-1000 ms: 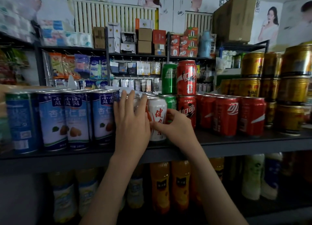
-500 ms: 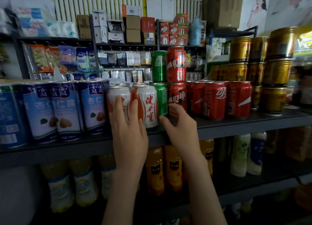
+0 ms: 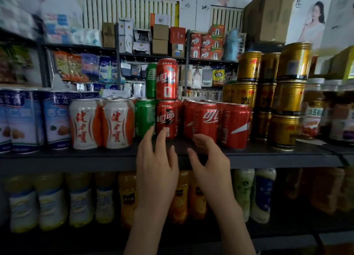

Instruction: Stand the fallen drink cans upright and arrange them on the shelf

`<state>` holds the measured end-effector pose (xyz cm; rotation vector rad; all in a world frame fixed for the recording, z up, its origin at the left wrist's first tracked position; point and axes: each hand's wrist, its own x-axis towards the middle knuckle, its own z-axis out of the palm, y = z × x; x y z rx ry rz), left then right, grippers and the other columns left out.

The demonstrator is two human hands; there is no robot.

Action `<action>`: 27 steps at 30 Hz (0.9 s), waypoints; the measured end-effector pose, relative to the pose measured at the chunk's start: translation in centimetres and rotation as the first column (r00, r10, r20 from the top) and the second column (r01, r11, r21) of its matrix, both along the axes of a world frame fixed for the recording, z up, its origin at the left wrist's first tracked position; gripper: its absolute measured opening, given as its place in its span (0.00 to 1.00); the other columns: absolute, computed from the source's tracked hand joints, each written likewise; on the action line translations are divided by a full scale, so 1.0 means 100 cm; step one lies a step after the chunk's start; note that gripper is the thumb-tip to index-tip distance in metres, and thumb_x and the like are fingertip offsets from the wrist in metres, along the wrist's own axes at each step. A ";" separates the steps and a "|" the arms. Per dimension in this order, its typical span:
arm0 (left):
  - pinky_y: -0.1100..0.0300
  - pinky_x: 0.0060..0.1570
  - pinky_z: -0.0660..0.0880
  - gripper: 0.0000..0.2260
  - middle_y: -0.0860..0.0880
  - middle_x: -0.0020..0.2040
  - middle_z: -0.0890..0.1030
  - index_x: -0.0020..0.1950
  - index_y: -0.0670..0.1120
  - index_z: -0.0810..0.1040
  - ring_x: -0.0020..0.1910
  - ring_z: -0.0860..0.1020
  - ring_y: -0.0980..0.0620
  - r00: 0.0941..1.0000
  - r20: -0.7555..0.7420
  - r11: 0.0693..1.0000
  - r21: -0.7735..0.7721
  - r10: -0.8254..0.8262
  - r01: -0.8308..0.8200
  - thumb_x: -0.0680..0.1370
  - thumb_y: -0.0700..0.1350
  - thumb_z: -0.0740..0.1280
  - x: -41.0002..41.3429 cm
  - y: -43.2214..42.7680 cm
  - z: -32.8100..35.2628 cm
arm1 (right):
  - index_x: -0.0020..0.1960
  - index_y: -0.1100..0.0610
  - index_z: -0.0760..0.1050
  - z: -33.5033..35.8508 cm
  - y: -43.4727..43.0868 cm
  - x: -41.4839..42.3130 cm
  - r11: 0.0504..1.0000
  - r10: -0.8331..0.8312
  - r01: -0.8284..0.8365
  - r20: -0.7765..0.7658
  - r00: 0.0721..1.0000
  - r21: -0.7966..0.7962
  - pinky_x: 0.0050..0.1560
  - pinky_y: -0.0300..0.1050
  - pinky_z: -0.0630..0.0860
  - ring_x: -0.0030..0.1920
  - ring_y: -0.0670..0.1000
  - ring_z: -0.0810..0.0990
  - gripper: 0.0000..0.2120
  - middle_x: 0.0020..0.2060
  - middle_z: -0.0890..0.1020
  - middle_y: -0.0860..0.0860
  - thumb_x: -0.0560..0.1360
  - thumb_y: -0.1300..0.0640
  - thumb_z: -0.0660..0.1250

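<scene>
Far to the left of the red two-can stack [image 3: 166, 113], the blue-and-white cans [image 3: 55, 118] stand upright on the shelf [image 3: 76, 157]. Nearer the stack on that side, the two white-and-orange cans [image 3: 84, 123] stand side by side and touching, long axes vertical, tops up, red lettering facing front. Just left of the stack a green can [image 3: 144, 117] stands upright against it, with a second green can [image 3: 151, 80] on top, beside the stack's upper can. The stack itself looks plumb, both labels forward. Below and in front of the stack the left hand [image 3: 156, 164] hovers at the shelf edge, fingers spread and nearly straight, holding nothing. Its fingertips lie over the foot of the lower green can and of the stack's lower can, but I cannot tell whether they touch. Just right of the stack's foot the right hand [image 3: 208, 162] has its fingers loosely curled and its thumb apart, and it too grips nothing. Behind it, just right of the stack, the red cola cans [image 3: 206, 120] stand upright in a row, labels turned to differing angles. Well to the right of the stack the gold cans [image 3: 283, 101] are piled three high, all upright. Since no can in view lies on its side, the standing-up part looks done here. What seems left is tidying, by squaring the rows and perhaps turning labels forward, though the rows behind are hidden, so a fallen can there cannot be ruled out.
</scene>
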<state>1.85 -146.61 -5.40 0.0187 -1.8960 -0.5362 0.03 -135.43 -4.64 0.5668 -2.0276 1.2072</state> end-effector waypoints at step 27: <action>0.63 0.58 0.66 0.27 0.53 0.69 0.68 0.74 0.52 0.59 0.65 0.70 0.55 0.946 0.301 0.987 -0.059 -0.124 0.148 0.77 0.58 0.61 -0.036 0.026 0.064 | 0.70 0.60 0.63 0.051 0.107 -0.049 0.990 -0.138 0.144 -0.257 0.956 0.005 0.58 0.17 0.57 0.60 0.34 0.62 0.30 0.59 0.66 0.44 0.72 0.57 0.71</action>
